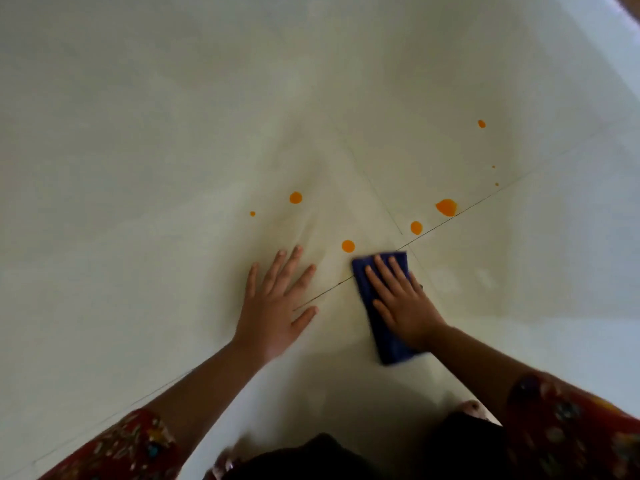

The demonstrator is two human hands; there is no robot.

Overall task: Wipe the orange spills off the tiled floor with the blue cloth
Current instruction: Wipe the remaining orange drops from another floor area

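A folded blue cloth (pixel 363 271) lies flat on the pale tiled floor (pixel 173 168), where two grout lines cross. My right hand (pixel 405 299) presses down on it with fingers spread. My left hand (pixel 277 299) rests flat on the bare tile to the cloth's left, fingers apart, holding nothing. Several orange spills dot the floor beyond the hands: one drop (pixel 348 246) just past the cloth's far left corner, another (pixel 416 227) to the right, a larger blob (pixel 446 207) on the grout line, a round drop (pixel 295 197) further left, and a small one (pixel 481 124) far right.
Tiny orange specks (pixel 495 175) sit at the right and one (pixel 252 213) at the left. My patterned red sleeves (pixel 571 427) and dark knees (pixel 311 459) fill the bottom edge. A brighter band of floor (pixel 606 64) runs along the upper right.
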